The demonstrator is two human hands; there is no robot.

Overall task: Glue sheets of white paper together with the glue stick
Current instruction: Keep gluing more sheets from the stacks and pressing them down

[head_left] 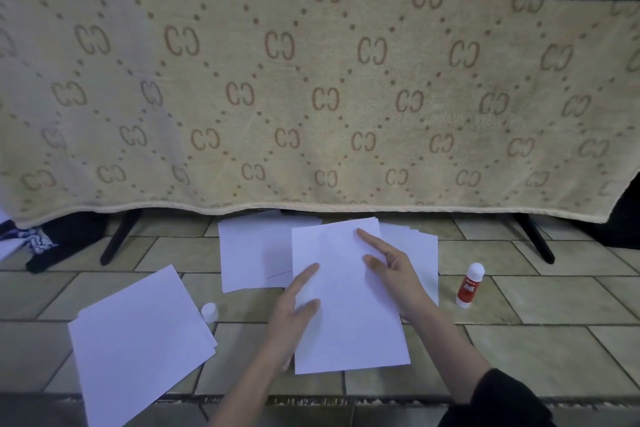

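A white sheet [346,305] is laid on the tiled floor [554,305] at lower centre of the frame and is pressed flat by both hands: the left hand [294,315] is spread open at its left edge, and the right hand [391,267] rests open on its upper right part, forefinger stretched out. The glue stick [469,284] is stood upright at right of centre, apart from the right hand, while its white cap [209,312] is seen near the left hand. More sheets [256,253] are partly covered by the pressed one behind it, and a separate stack of paper [138,340] is laid at lower left; no containers are seen.
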